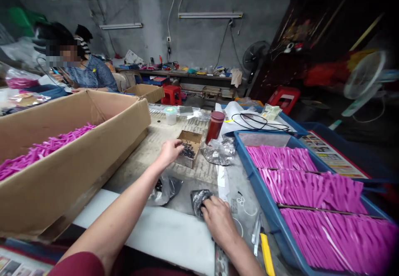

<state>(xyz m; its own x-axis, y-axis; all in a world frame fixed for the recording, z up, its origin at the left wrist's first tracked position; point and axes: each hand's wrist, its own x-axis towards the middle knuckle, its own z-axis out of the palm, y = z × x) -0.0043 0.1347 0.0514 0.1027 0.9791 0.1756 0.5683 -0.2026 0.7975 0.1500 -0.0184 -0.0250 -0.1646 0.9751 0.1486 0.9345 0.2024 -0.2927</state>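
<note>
My left hand (171, 151) is at the left rim of a small open cardboard box (190, 161) that holds a heap of small black parts (187, 150). Its fingers are drawn together over the heap; whatever is between them is too small to make out. Nearer to me, my right hand (220, 217) grips a dark, shiny plastic bag (199, 199), with its fingertips hidden at the bag's edge. Another clear plastic bag with black pieces (163, 188) lies below my left forearm. Behind my right hand, a crumpled clear bag (220, 151) rests by the small box.
A long cardboard box (77, 159) of purple strips flanks the left; a blue crate (264, 193) of purple strips flanks the right. A dark red cylinder (215, 127), lidded tub (171, 116) and yellow-handled cutter (266, 253) are on the table. A co-worker (93, 74) sits far left.
</note>
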